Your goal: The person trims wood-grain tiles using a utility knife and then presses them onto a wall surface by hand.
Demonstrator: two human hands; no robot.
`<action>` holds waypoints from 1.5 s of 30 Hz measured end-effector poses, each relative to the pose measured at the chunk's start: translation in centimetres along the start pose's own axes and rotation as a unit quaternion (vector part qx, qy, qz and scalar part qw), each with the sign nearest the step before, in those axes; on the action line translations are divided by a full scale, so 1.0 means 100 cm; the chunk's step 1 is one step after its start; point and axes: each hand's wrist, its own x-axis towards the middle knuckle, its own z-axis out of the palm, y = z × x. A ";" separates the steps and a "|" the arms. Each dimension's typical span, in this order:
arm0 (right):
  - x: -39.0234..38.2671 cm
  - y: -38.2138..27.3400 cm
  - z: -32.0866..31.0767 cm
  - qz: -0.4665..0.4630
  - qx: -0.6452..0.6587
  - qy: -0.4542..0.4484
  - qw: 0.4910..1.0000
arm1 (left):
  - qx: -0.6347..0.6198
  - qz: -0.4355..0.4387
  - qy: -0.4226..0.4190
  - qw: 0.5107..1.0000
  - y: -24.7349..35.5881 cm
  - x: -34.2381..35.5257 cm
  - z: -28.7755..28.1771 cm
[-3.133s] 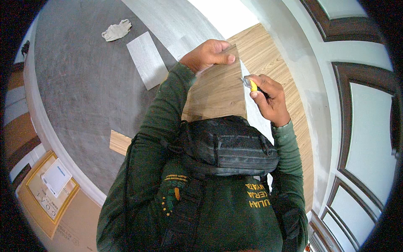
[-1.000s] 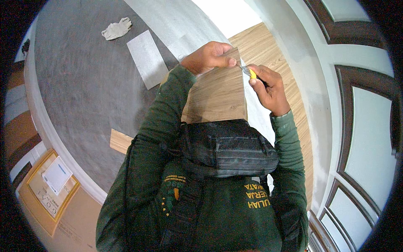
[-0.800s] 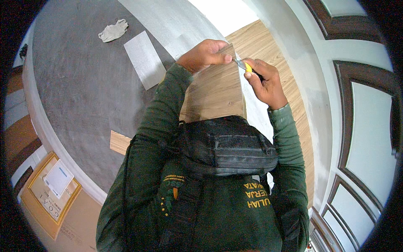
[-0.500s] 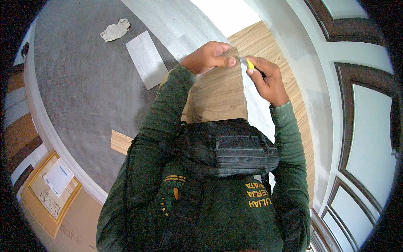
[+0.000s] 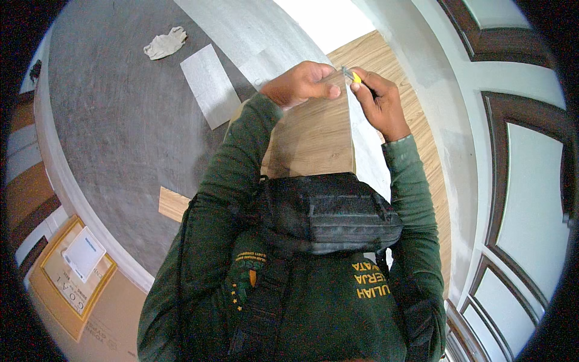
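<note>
A wood-look flooring plank [image 5: 313, 136] stretches away from my body, its near end by the black bag on my front. Around its far left side my left hand [image 5: 304, 83] is closed, thumb lying on the top face. My right hand [image 5: 381, 101] grips a yellow utility knife [image 5: 356, 78], fingers wrapped round the handle. The knife's tip meets the plank's far right corner. Motion blurs the blade a little. Beneath the plank's right edge a white sheet [image 5: 368, 151] shows.
Laid wood-look flooring [image 5: 416, 139] runs along the wall at right, near dark-framed panels [image 5: 525, 181]. On the dark floor [image 5: 126, 120] lie a grey plank piece [image 5: 211, 86], a crumpled white cloth [image 5: 166, 43] and a small wood-look offcut [image 5: 174, 204]. A gold-framed picture [image 5: 72, 271] rests at lower left.
My right hand with the utility knife has shifted slightly farther away and left, up to the plank's far corner. My left hand has barely moved.
</note>
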 end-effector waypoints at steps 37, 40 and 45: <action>-0.044 0.028 0.067 0.273 0.415 0.082 0.864 | 0.119 0.069 0.346 0.928 0.028 0.010 -0.048; -0.031 0.046 0.076 0.267 0.408 0.098 0.868 | 0.116 0.018 0.384 0.916 0.015 0.019 -0.054; -0.021 0.067 0.112 0.292 0.356 0.078 0.884 | 0.092 -0.010 0.422 0.902 -0.040 0.020 -0.099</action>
